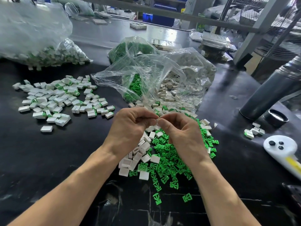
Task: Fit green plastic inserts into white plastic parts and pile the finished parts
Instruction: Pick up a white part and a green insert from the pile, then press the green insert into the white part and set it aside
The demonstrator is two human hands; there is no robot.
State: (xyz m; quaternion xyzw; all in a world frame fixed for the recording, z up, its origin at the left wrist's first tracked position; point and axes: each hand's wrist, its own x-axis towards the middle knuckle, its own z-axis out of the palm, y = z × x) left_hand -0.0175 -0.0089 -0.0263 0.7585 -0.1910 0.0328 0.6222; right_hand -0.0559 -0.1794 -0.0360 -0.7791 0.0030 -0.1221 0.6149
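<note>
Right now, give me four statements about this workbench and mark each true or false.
1. Both hands, left and right, meet above the loose parts. True.
2. The pile of finished parts lies to the person's right. False: it lies to the left.
3. Loose green inserts lie under the right hand. True.
4. The clear bag of white parts is tied shut. False: it gapes open, spilling parts.

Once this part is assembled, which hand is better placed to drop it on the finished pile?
Probably the left hand: the finished pile lies on its side, while the right hand hangs over the loose green inserts.
</note>
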